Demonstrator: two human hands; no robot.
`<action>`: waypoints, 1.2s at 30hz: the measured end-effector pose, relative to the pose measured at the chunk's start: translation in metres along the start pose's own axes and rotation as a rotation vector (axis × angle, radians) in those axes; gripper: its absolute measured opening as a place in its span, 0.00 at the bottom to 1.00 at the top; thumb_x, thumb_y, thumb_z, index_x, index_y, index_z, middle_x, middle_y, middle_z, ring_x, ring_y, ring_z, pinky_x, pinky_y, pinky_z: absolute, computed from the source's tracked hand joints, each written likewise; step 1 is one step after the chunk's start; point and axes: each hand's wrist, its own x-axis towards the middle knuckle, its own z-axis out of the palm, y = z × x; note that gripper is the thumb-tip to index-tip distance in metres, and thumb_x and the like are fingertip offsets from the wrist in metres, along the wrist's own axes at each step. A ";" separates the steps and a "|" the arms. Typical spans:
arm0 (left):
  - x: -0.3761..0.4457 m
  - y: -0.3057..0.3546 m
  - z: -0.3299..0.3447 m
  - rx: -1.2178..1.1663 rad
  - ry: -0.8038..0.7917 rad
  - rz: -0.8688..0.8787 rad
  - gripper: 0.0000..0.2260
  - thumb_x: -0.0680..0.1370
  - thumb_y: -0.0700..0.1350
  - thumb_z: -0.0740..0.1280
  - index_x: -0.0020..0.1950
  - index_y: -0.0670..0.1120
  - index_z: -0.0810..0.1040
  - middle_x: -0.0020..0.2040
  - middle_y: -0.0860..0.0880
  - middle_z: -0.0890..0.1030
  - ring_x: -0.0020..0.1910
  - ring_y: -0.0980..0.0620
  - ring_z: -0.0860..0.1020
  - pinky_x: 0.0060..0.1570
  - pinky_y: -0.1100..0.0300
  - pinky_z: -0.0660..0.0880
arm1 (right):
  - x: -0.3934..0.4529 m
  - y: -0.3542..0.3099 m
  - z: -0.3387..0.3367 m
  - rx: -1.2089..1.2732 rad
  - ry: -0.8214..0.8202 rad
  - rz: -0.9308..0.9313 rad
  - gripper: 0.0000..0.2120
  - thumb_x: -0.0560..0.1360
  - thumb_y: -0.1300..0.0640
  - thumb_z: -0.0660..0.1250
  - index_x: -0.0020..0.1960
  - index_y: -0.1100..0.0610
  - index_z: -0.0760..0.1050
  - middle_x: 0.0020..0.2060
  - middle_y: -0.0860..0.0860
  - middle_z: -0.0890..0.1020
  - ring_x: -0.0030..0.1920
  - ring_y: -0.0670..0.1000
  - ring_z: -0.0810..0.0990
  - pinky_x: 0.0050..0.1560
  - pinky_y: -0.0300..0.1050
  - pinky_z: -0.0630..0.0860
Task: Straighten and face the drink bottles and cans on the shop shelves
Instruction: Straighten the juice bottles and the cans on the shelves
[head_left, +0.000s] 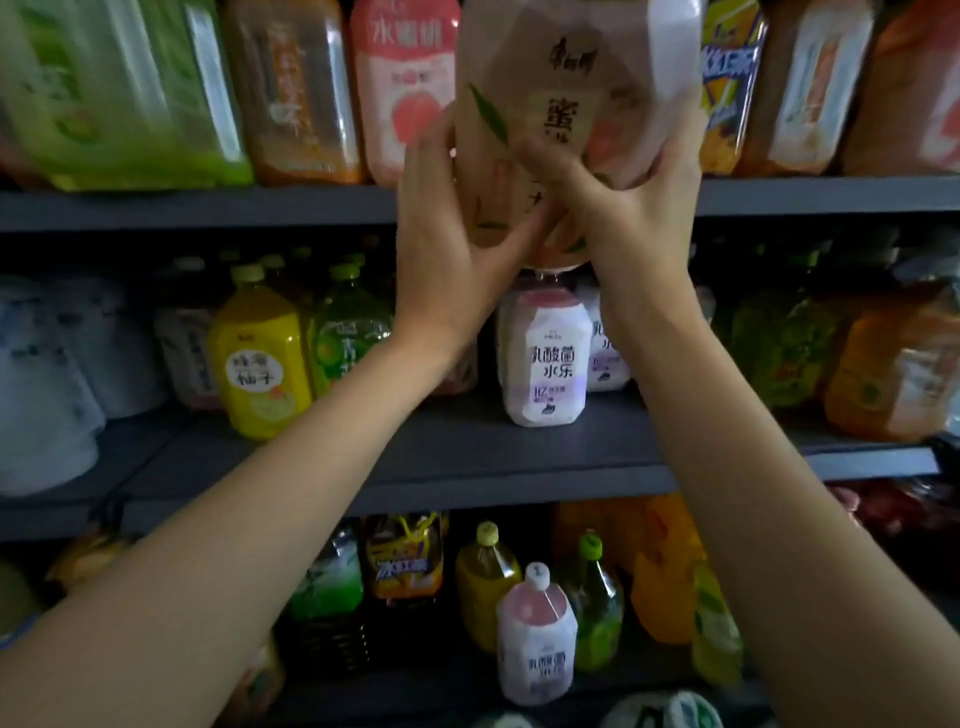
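A large tea bottle (561, 130) is being held between the left hand (457, 228) and right hand (623, 208), fingers spread against its sides, before the top shelf's front edge (208, 208). Lower bottles appear unevenly faced; most work is judged outstanding.

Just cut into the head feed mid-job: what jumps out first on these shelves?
A big brown-labelled bottle fills the top centre, held between the left hand and right hand in front of the top shelf edge, its base hanging below that edge. Directly below, a white bottle with a pink top stands alone at the front of the middle shelf, with a yellow bottle to its left.
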 end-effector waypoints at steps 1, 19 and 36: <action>-0.005 -0.003 -0.007 0.021 0.012 0.009 0.35 0.72 0.58 0.69 0.67 0.35 0.65 0.61 0.41 0.73 0.62 0.47 0.73 0.61 0.57 0.71 | -0.008 -0.002 0.006 0.007 -0.005 0.002 0.49 0.56 0.45 0.80 0.68 0.64 0.62 0.62 0.62 0.71 0.63 0.58 0.73 0.60 0.56 0.75; -0.120 -0.094 -0.034 0.379 -0.402 -0.593 0.25 0.74 0.54 0.68 0.61 0.38 0.67 0.57 0.42 0.74 0.58 0.45 0.73 0.50 0.59 0.70 | -0.102 0.117 0.018 -0.278 -0.270 0.555 0.36 0.57 0.42 0.78 0.60 0.52 0.70 0.51 0.51 0.80 0.54 0.51 0.79 0.53 0.52 0.79; -0.119 -0.126 -0.073 0.730 -0.289 -0.483 0.19 0.77 0.41 0.64 0.67 0.45 0.67 0.63 0.45 0.69 0.64 0.47 0.68 0.60 0.56 0.69 | -0.097 0.153 0.063 -0.857 -0.203 0.682 0.19 0.77 0.54 0.65 0.60 0.64 0.65 0.61 0.60 0.69 0.56 0.65 0.75 0.50 0.54 0.71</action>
